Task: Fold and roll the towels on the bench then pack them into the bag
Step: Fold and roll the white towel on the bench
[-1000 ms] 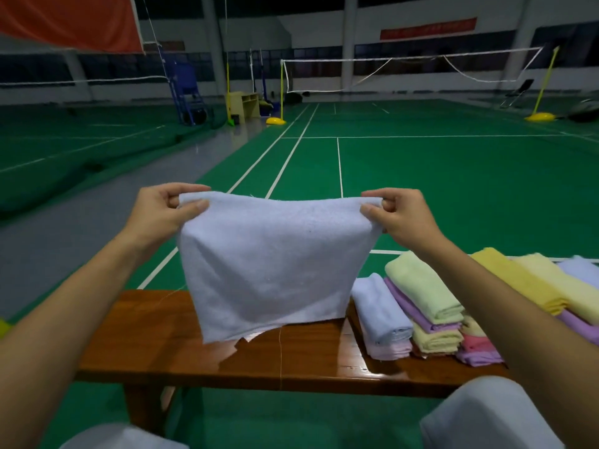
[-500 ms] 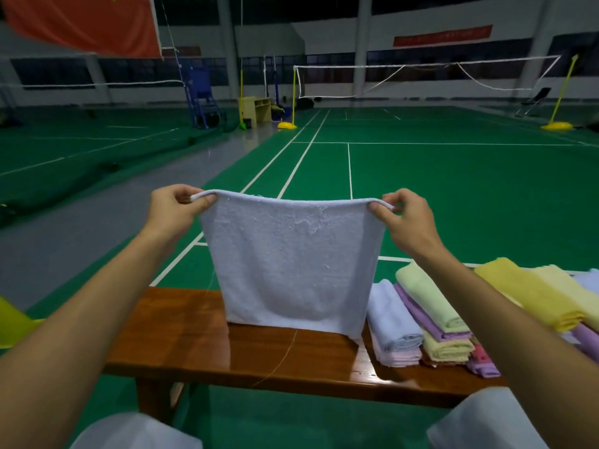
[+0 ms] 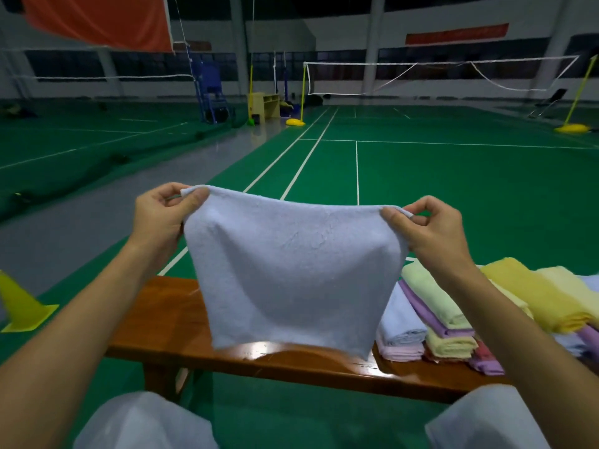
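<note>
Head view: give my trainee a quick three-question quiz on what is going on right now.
1. True or false: the white towel lies flat on the bench.
2. Which hands hold the towel? A) left only B) right only C) both
3. On which side of the held towel does the pile of folded towels sit?

Key:
1. False; it hangs in the air above the bench.
2. C; the left hand and the right hand each pinch a top corner.
3. On the person's right.
</note>
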Demonstrator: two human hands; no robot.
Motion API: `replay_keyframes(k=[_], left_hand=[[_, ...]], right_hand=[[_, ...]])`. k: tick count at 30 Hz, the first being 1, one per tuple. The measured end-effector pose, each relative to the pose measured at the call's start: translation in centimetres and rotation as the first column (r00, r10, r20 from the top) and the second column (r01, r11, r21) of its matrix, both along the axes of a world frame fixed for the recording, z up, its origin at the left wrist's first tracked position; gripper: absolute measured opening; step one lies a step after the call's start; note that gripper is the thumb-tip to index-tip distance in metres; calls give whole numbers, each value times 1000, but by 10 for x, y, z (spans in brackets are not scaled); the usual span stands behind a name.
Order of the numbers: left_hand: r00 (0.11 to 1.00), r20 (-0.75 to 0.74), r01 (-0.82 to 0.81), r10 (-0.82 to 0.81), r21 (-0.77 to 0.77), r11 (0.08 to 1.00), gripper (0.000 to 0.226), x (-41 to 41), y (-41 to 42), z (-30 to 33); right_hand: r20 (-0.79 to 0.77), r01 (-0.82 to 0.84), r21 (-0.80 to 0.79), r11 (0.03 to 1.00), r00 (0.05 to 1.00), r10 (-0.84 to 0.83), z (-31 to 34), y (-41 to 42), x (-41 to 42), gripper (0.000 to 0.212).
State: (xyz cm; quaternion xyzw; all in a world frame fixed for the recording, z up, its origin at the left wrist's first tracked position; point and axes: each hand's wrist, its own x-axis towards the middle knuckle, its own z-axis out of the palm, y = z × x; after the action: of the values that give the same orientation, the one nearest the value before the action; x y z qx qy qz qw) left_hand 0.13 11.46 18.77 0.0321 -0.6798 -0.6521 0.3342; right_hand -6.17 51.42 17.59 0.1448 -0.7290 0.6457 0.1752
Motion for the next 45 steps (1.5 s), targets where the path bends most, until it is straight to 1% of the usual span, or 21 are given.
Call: replay_keyframes(k=[2, 5, 7, 10, 12, 16, 18, 20, 22, 24, 26, 28, 31, 33, 35, 37, 39, 40, 41, 43, 45], left_hand=[[1000, -14, 3, -2, 27, 1000, 10, -2, 2, 5], [999, 45, -14, 17, -56, 998, 14, -18, -2, -1], [992, 111, -40, 55, -138, 990, 17, -37, -8, -19], [968, 218, -82, 123, -184, 979, 19, -72, -19, -62], [942, 294, -98, 160, -214, 972, 20, -95, -26, -94], [867, 454, -107, 204, -228, 968, 24, -141, -50, -157], [829, 504, -122, 245, -265, 957, 25, -163, -60, -184], [803, 530, -128, 270, -289, 949, 25, -180, -62, -202], [784, 548, -137, 292, -306, 942, 25, -194, -62, -216], [771, 551, -147, 318, -331, 932, 27, -204, -63, -224], [754, 549, -158, 361, -382, 911, 25, -208, -64, -226], [757, 525, -128, 388, -464, 877, 26, -205, -59, -222], [824, 487, -21, 291, -486, 874, 24, -195, -40, -207], [849, 496, 68, 183, -447, 892, 20, -184, -20, -199], [856, 504, 128, 112, -417, 900, 14, -167, 4, -190], [856, 515, 182, 52, -393, 901, 12, -147, 27, -181], [832, 552, 275, -56, -323, 906, 12, -127, 51, -174], [804, 581, 349, -128, -286, 893, 14, -117, 62, -173], [762, 617, 434, -197, -260, 862, 16, -108, 73, -174], [678, 679, 571, -280, -247, 783, 17, -93, 90, -183], [637, 707, 616, -308, -227, 755, 15, -85, 101, -197]], right_hand=[[1, 19, -7, 1000, 1000, -19, 6, 1, 2, 36], [25, 71, 21, 997, 997, -71, -1, -6, -15, 33], [59, 101, 83, 991, 993, -106, -21, -15, -39, 31], [163, 116, 228, 967, 974, -156, -70, -30, -84, 31], [235, 87, 317, 944, 957, -168, -106, -42, -114, 27], [307, -17, 490, 872, 939, -154, -168, -71, -168, 9], [348, -59, 551, 833, 923, -165, -190, -85, -189, 12], [372, -82, 594, 800, 910, -182, -208, -94, -206, 22], [393, -111, 632, 767, 899, -194, -222, -97, -222, 25], [388, -109, 661, 742, 896, -214, -228, -97, -236, 21], [364, -55, 663, 747, 895, -257, -231, -94, -244, 14], [338, -2, 656, 755, 895, -291, -227, -89, -242, 16], [313, -8, 665, 747, 911, -269, -212, -81, -218, 8], [317, -58, 696, 715, 919, -234, -207, -74, -186, 12], [298, -98, 762, 640, 931, -212, -209, -69, -148, 20], [291, -131, 836, 533, 929, -227, -217, -65, -112, 25], [295, -160, 864, 478, 930, -221, -226, -62, -85, 32], [305, -169, 868, 467, 924, -233, -228, -61, -73, 36], [312, -169, 861, 480, 920, -236, -230, -60, -66, 38], [363, -184, 819, 543, 899, -244, -236, -59, -57, 43], [461, -242, 748, 618, 859, -222, -240, -61, -55, 43]])
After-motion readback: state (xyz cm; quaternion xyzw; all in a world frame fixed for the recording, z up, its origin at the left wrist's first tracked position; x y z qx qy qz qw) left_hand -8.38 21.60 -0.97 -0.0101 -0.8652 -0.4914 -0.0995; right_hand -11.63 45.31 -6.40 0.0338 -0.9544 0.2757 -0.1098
